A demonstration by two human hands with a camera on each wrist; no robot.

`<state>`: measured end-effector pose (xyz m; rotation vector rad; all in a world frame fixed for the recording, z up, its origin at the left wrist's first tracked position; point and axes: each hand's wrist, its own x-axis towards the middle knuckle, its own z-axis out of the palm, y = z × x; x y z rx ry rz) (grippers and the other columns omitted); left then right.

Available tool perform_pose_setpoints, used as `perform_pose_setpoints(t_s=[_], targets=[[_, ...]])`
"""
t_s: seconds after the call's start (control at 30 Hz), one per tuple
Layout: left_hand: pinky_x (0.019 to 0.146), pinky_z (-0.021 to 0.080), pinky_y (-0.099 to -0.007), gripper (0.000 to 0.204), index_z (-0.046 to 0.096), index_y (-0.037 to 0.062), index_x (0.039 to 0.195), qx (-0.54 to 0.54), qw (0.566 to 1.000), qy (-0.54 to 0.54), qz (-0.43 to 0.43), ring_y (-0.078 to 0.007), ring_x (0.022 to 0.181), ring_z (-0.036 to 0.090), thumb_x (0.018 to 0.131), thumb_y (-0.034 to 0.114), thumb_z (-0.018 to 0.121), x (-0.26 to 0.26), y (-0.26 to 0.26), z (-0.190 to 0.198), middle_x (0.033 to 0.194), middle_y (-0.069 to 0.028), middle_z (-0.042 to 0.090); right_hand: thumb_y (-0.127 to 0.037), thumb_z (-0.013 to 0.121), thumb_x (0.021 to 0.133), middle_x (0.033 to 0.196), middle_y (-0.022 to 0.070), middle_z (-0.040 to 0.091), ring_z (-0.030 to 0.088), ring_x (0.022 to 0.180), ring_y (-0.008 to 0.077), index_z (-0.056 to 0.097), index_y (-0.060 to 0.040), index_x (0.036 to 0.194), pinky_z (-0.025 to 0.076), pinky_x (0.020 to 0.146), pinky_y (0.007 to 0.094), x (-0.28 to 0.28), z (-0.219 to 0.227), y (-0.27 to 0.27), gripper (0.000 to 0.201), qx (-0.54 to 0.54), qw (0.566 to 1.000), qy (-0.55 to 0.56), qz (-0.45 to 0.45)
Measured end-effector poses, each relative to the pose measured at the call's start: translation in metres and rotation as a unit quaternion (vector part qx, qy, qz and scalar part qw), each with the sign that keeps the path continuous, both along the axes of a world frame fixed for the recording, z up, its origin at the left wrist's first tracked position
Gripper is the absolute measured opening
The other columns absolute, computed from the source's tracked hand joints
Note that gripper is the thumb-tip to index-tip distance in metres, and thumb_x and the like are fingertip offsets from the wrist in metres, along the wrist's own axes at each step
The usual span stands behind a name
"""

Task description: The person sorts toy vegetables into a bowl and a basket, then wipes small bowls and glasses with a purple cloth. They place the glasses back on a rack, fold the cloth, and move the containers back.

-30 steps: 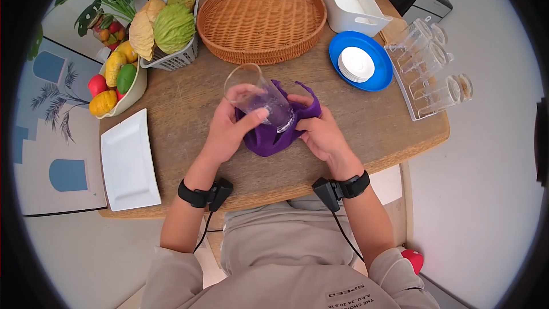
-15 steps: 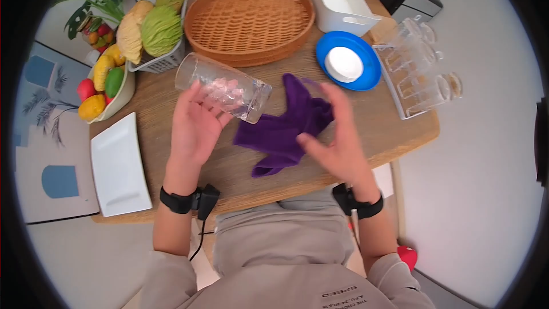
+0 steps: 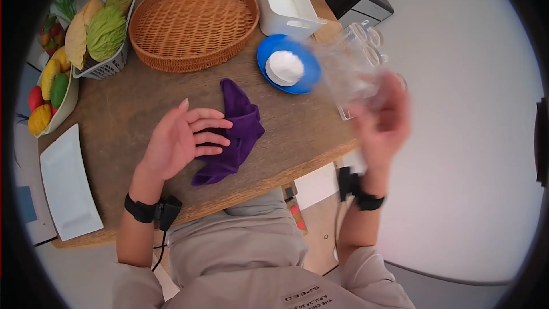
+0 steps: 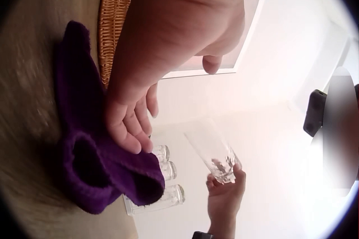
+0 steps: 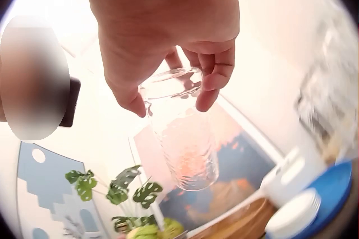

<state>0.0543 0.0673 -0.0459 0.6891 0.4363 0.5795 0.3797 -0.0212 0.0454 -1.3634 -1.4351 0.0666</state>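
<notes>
A clear glass is held by its thick base end between the thumb and fingers of my right hand. In the head view that hand is blurred, raised at the right near the rack of glasses. My left hand has its fingers spread, lying over the left side of a crumpled purple cloth on the table. The left wrist view shows the left fingertips beside the folded cloth; whether they touch it I cannot tell.
A round wicker tray and a white bin stand at the back. Small white dishes sit on a blue plate. Left are a basket of vegetables, a fruit bowl and a white rectangular plate.
The glass has passed from my left hand to my right, which has swung out to the right. My right hand let go of the cloth. The head view has shifted rightward.
</notes>
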Motion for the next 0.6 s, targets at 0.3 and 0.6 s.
perform_pose_setpoints(t_s=[0.3,0.6], targets=[[0.084,0.055,-0.0384,0.056,0.06,-0.0012,0.119,-0.031,0.998,0.046,0.021,-0.0261,0.093,0.069,0.106,0.049,0.038,-0.008,0.012,-0.023,0.115,-0.0191,0.068,-0.032,0.083,0.082,0.091,0.0076,0.073,0.065,0.073,0.0099,0.062,-0.0006,0.124,0.053,0.068,0.0239,0.141,0.123,0.021,0.057,-0.077,0.918,-0.205,-0.33],[0.078,0.057,-0.0376,0.05,0.062,-0.0008,0.113,-0.106,0.994,0.01,0.022,-0.0268,0.086,0.07,0.106,0.044,0.04,-0.014,0.02,-0.034,0.104,-0.0178,0.07,-0.036,0.083,0.076,0.079,0.0099,0.071,0.066,0.065,0.0142,0.062,0.0006,0.122,0.053,0.061,0.0294,0.179,0.107,0.073,0.062,-0.284,0.893,-0.196,-0.289]])
